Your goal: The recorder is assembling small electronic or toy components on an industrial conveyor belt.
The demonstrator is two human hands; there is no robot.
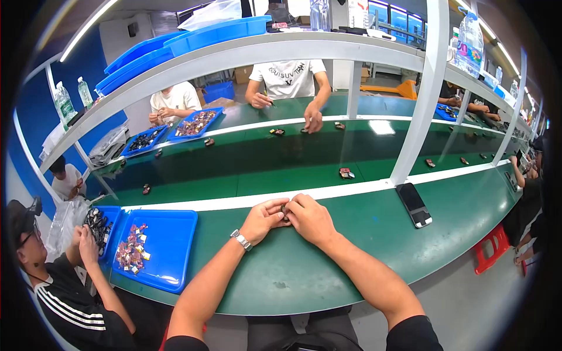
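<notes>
My left hand (263, 222), with a metal watch on its wrist, and my right hand (311, 219) meet over the green bench near its white rail. Between their fingertips they pinch a small dark part (284, 212); the fingers cover most of it, so its kind cannot be made out. Both hands are closed around it. To the left of my left arm lies a blue tray (178, 245) holding a heap of small reddish-brown parts (133, 248) with white and yellow bits.
A smartphone (413, 205) lies right of my hands, beside a white post (422, 99). Beyond the rail, a green belt (263, 175) carries scattered small parts, one a red-and-black piece (346, 174). Co-workers sit at left and opposite. An overhead shelf (246, 55) holds blue trays and bottles.
</notes>
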